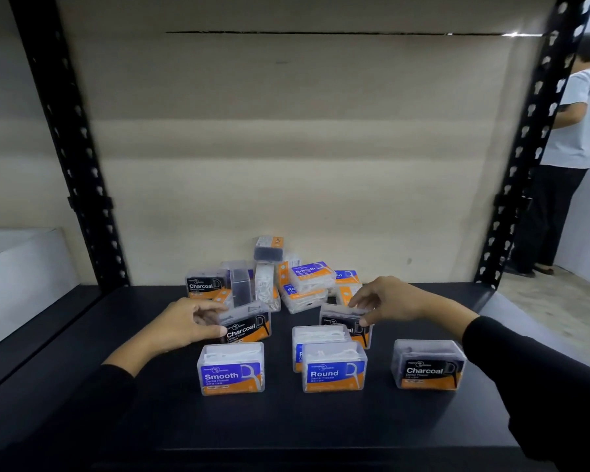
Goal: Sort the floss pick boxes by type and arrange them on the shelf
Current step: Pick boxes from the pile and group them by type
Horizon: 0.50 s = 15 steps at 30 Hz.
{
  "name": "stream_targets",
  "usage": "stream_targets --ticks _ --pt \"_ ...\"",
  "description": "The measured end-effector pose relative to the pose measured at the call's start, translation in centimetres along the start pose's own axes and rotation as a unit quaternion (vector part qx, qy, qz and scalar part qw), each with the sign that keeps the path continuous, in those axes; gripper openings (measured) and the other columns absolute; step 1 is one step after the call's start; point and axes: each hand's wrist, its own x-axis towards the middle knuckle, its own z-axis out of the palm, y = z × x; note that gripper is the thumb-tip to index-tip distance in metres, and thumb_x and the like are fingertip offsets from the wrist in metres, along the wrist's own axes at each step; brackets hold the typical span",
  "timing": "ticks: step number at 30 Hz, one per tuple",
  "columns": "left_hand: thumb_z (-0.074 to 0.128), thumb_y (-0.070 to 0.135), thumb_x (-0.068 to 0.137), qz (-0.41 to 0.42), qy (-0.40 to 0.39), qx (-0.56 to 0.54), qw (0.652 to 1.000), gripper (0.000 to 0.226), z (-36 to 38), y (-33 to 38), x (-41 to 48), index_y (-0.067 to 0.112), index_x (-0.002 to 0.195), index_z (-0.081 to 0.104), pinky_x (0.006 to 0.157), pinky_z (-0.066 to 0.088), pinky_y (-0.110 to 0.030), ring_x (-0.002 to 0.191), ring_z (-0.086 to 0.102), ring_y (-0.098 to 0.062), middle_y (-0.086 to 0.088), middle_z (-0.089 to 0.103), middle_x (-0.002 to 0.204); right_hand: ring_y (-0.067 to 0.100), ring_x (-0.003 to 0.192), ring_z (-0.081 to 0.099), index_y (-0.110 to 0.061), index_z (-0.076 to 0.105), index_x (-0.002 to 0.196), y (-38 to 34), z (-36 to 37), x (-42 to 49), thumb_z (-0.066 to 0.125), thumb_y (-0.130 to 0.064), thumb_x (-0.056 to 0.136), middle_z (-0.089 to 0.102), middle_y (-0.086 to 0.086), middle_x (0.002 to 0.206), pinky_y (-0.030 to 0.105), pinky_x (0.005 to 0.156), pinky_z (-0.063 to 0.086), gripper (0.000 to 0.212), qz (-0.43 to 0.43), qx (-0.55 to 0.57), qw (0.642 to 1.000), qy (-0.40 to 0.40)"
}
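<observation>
On the dark shelf (150,420) three clear boxes stand upright in front: a Smooth box (231,369), a Round box (334,367) with another box right behind it, and a Charcoal box (428,366). My left hand (188,323) grips a tilted Charcoal box (247,327) by its left end. My right hand (385,299) pinches the top of a second Charcoal box (346,323) behind the Round boxes. A jumbled pile (273,284) of several Smooth, Round and Charcoal boxes lies at the back.
Black perforated uprights (82,172) (521,158) frame the shelf, with a beige back panel (286,148). A person (573,141) stands beyond the right upright. A white surface (17,264) lies to the left of the rack.
</observation>
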Motion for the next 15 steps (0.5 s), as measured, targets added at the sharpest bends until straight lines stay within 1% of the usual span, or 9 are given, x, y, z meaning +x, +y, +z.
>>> stream_targets --ticks 1,3,5,8,10,13,15 --pt "0.078 0.019 0.073 0.006 -0.004 0.009 1.000 0.039 0.0 0.5 0.2 0.035 0.105 0.061 0.073 0.050 -0.009 0.078 0.065 0.004 0.011 0.066 0.094 0.016 0.097 0.062 -0.021 0.066 0.112 0.4 -0.1 -0.3 0.075 -0.021 0.075 0.066 0.004 0.107 0.024 0.085 0.047 0.038 0.005 0.007 1.000 0.000" --pt "0.078 0.022 0.073 0.010 -0.021 0.023 0.999 0.038 0.2 1.2 0.6 0.039 0.101 0.060 0.078 0.050 -0.012 0.088 0.064 0.001 0.015 0.066 0.096 0.014 0.096 0.063 -0.022 0.067 0.111 1.4 -0.5 -1.0 0.076 -0.020 0.074 0.067 0.001 0.106 0.023 0.087 0.048 0.038 0.018 0.022 1.000 0.000" --pt "0.077 0.023 0.073 0.006 -0.039 0.039 0.998 0.040 0.4 1.8 1.1 0.037 0.107 0.061 0.079 0.049 -0.012 0.092 0.064 -0.001 0.016 0.064 0.099 0.011 0.096 0.064 -0.024 0.068 0.110 2.5 -0.7 -1.6 0.077 -0.019 0.072 0.069 -0.001 0.105 0.026 0.091 0.049 0.039 0.028 0.033 0.999 0.002" --pt "0.076 0.024 0.075 0.004 -0.054 0.073 0.996 0.045 1.0 3.0 1.9 0.028 0.117 0.062 0.091 0.049 -0.020 0.097 0.062 -0.003 0.010 0.066 0.105 0.011 0.099 0.064 -0.022 0.068 0.111 4.3 -1.2 -2.6 0.077 -0.017 0.072 0.071 -0.003 0.109 0.030 0.097 0.049 0.040 0.035 0.054 0.998 0.002" --pt "0.075 0.023 0.076 0.011 -0.066 0.097 0.993 0.047 1.5 3.9 2.4 0.026 0.120 0.061 0.093 0.050 -0.025 0.096 0.063 -0.003 0.007 0.067 0.110 0.009 0.099 0.064 -0.022 0.068 0.111 5.3 -1.5 -3.4 0.077 -0.015 0.072 0.071 -0.005 0.108 0.027 0.097 0.048 0.040 0.041 0.073 0.996 0.004" --pt "0.074 0.023 0.077 0.009 -0.088 0.118 0.989 0.049 2.2 5.3 3.3 0.027 0.124 0.058 0.090 0.054 -0.031 0.098 0.065 -0.010 0.006 0.066 0.116 0.007 0.096 0.064 -0.020 0.069 0.109 6.9 -2.0 -4.5 0.076 -0.011 0.073 0.070 -0.005 0.104 0.019 0.092 0.046 0.038 0.055 0.109 0.992 0.016" --pt "0.074 0.021 0.077 0.015 -0.106 0.133 0.985 0.050 2.7 6.2 3.9 0.026 0.124 0.058 0.095 0.050 -0.029 0.103 0.062 -0.008 0.006 0.065 0.118 0.004 0.098 0.063 -0.019 0.069 0.109 7.9 -2.2 -5.3 0.075 -0.010 0.074 0.070 -0.007 0.106 0.012 0.088 0.046 0.037 0.060 0.124 0.990 0.022"
